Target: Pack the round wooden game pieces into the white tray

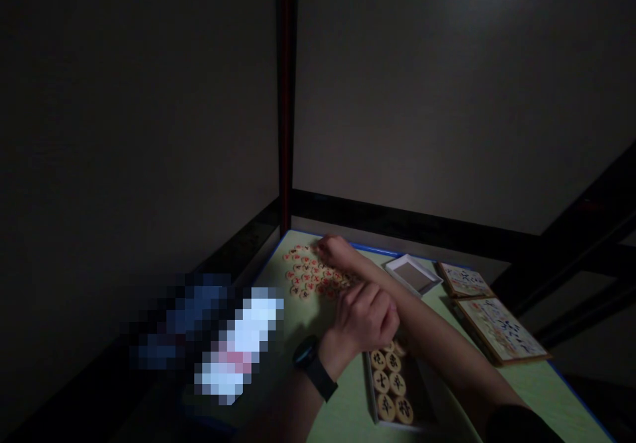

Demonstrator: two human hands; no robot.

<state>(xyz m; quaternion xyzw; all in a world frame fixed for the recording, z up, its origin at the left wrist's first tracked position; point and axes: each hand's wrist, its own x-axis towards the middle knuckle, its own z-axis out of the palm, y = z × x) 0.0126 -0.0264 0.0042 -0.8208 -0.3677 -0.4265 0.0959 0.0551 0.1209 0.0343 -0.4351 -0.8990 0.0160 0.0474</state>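
My right hand [336, 251] reaches across to the far left corner of the green table [536, 390], fingers down on a spread of round wooden chess pieces [311, 276] with red characters. Whether those fingers are closed on a piece is hidden by the dim light. My left hand [365, 320], with a black watch on its wrist, sits curled over the top of a box [392, 390] holding round pieces with dark characters in two rows. Its fingers are bent and close together, seemingly pinching at a piece by the box's upper end.
A small white tray [413, 274] lies beyond my right forearm. Two flat wooden boards with printed pictures [499, 329] lie at the right edge. A blurred patch covers something at the left. Dark walls and a red post stand behind the table.
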